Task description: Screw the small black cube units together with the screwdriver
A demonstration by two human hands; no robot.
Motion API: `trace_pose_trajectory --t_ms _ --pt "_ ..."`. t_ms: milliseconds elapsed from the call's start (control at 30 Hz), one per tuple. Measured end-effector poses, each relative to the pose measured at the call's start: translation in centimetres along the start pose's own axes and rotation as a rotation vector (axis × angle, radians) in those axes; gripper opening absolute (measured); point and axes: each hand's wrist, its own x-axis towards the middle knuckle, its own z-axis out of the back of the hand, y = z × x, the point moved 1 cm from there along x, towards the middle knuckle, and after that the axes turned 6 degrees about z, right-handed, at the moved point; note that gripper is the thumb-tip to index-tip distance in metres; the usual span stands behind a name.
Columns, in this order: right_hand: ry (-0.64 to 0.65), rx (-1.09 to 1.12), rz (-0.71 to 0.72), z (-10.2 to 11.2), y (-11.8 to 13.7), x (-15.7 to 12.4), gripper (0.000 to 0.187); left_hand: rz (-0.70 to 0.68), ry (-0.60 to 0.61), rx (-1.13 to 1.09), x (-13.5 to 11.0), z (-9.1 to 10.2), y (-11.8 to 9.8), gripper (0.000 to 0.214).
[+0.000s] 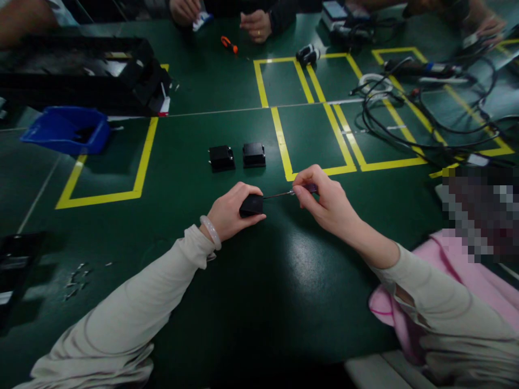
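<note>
My left hand (233,212) is closed around a small black box-like part (252,206), thumb on the near side and fingers on the far side. From the right, my right hand (324,197) grips the handle of a thin screwdriver (279,195), whose shaft points left and meets the part's right side. Whether the tip sits in a screw is too small to tell. Just beyond my hands, two similar black parts, a left one (221,157) and a right one (254,154), lie side by side on the green table (194,129), with small shiny bits at their sides.
At left are a blue bin (68,129), stacked black trays (81,81) and scattered screws (77,281). Black cables (373,119) spread at right, above a pink cloth (458,270). Across the table are a co-worker's hands (257,26) and an orange-handled tool (229,44).
</note>
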Motion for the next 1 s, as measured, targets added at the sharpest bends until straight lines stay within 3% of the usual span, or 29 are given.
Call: trace_pose_trajectory --t_ms 133,333,567,700,900,1000 --pt "0.002 -0.019 -0.017 0.0 -0.09 -0.01 0.014 -0.013 -0.009 -0.004 0.02 -0.04 0.03 0.038" --pt "0.0 0.006 -0.006 -0.09 0.0 -0.1 0.003 -0.022 -0.008 -0.01 -0.01 0.02 -0.01 0.037" --pt "0.011 -0.025 0.002 0.03 0.01 -0.04 0.013 -0.011 0.002 -0.002 0.02 0.09 -0.01 0.038" --pt "-0.004 -0.035 0.032 0.02 0.14 -0.06 0.002 -0.022 0.002 -0.002 0.01 -0.02 0.09 0.039" --pt "0.015 -0.04 0.044 0.13 0.05 -0.04 0.011 -0.017 0.0 -0.009 -0.04 -0.12 0.28 0.039" --pt "0.014 -0.02 0.022 0.12 -0.03 -0.1 0.006 -0.028 -0.005 -0.006 -0.02 -0.1 0.28 0.039"
